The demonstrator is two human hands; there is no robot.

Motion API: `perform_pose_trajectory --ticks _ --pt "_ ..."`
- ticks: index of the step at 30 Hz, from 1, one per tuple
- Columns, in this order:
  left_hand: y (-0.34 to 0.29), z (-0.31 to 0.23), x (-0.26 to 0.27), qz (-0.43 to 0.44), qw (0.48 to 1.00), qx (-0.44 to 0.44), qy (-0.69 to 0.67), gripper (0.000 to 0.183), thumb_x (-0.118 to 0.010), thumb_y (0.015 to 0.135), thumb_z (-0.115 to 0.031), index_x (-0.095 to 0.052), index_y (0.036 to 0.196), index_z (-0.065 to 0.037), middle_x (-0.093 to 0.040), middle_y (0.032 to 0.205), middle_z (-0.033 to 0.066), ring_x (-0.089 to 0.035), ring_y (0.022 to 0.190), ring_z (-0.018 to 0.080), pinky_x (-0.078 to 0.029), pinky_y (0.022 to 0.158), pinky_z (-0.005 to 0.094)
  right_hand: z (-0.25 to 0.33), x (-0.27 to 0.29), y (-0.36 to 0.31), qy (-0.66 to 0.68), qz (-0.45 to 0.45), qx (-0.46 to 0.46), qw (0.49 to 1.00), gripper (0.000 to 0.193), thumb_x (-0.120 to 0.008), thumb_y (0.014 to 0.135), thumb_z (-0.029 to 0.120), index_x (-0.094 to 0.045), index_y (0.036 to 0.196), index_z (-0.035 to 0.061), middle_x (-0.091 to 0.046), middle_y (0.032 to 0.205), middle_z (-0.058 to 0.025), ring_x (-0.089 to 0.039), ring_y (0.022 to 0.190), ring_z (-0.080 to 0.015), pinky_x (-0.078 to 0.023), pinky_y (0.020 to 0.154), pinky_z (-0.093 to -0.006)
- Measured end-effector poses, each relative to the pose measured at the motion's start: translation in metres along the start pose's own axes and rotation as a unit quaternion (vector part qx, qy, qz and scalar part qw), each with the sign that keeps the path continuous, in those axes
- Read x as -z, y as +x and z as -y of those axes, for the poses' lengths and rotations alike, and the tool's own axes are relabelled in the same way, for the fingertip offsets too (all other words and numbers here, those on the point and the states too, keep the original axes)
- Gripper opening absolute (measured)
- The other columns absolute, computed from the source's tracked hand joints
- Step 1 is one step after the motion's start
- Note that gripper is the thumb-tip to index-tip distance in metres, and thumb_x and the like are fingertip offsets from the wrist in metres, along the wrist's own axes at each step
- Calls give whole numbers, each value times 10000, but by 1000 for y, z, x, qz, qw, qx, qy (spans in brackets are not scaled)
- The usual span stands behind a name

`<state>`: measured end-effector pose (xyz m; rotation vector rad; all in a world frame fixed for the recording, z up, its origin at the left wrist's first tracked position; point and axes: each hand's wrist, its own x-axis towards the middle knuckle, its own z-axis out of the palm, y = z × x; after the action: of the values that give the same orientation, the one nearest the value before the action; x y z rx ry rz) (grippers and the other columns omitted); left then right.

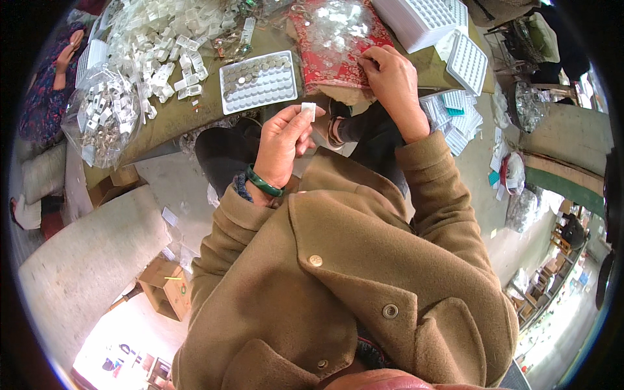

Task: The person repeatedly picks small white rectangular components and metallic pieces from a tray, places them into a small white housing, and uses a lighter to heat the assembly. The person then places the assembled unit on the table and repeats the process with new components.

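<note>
Between the thumb and fingers of my left hand [281, 138] is a small white plastic case [309, 109], held up near the table's front edge. A green bangle circles that wrist. My right hand [392, 81] is over the right side of a red patterned cloth [318, 65], its thumb and forefinger pinched together. Whatever they may hold is too small or hidden to make out. On the cloth lies a heap of small clear pieces [339, 25]. A white tray [263, 99] left of the cloth has round greyish discs in its upper rows and bare pockets below.
Loose translucent plastic cases [185, 55] cover the table's left part, beside a clear bag [104, 117] of more pieces. Stacked white trays [416, 26] stand at the right, with one tray [467, 63] leaning there. Another person's hand [66, 55] is at far left.
</note>
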<state>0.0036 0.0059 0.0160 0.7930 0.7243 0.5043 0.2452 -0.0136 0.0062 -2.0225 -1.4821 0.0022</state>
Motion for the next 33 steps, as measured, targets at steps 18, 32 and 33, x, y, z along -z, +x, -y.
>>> perform_pose_trajectory --ticks 18,32,33 --pt "-7 10 1 -26 999 19 -33 393 -456 1041 -331 -633 1184 -11 -580 790 -30 -367 554 25 -406 603 219 -4 9 2 145 -31 -113 982 112 -665 884 153 -688 937 57 -707 798 -139 -691 715 -298 -534 659 -349" --pt "-10 -3 9 54 980 15 -190 326 -517 1025 -290 -590 1210 -31 -632 948 24 -396 573 38 -443 697 258 34 24 -20 697 158 -216 665 36 -616 940 44 -626 975 40 -684 886 -57 -705 768 -152 -584 663 -276" --pt "-10 -4 10 53 977 19 -204 325 -517 1024 -289 -589 1209 -32 -632 957 26 -394 574 39 -443 697 261 40 24 -21 706 172 -213 653 33 -613 942 40 -625 974 42 -684 892 -55 -704 772 -152 -590 673 -281"
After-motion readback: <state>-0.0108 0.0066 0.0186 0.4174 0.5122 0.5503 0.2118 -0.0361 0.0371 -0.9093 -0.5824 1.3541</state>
